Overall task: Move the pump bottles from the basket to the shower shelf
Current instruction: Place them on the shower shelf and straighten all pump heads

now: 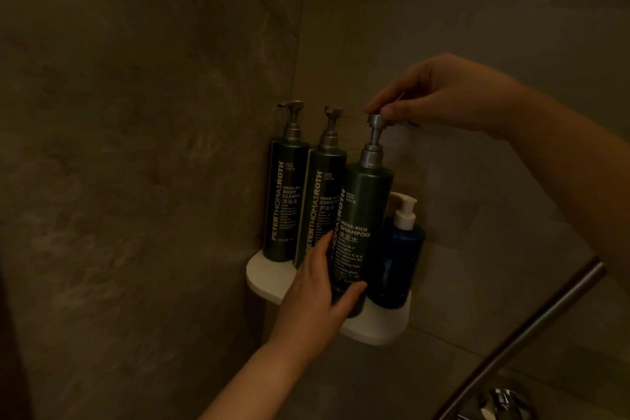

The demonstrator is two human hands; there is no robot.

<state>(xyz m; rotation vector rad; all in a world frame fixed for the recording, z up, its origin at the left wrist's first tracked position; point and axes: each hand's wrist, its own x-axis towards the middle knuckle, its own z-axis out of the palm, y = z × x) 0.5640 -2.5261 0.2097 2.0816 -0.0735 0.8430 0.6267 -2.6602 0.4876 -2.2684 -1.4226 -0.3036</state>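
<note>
Stone-look walls, dim, across the whole frame. Meet in a corner line running down from upper centre.

Right hand, upper right of centre. Enters on a bare forearm from the right edge, wrist bent downward, knuckles up. Pinches the pump head between thumb and fingertips from above.

Left hand, lower centre. Rises on a bare forearm from the bottom edge, palm turned to the right. Grips the lower body of the shampoo bottle: fingers along its left side, thumb curled across the lower front.

Metal rail, lower right. Runs diagonally from the bottom edge up toward the right.

White corner shelf, centre of the frame, fixed into the wall corner.

Shampoo bottle: dark green, metal pump, leaning slightly to the right, frontmost in the row, base at the shelf's front edge. Contact with the shelf partly hidden by the left hand; cannot be told.

Conditioner bottle: same make, upright on the shelf, just left of and behind the shampoo bottle.

Body cleanser bottle: same make, upright, leftmost, against the wall.

Blue bottle with white pump: shorter, upright at the shelf's right end, just beside the shampoo bottle.

Chrome fitting, bottom right edge, blurred.
</note>
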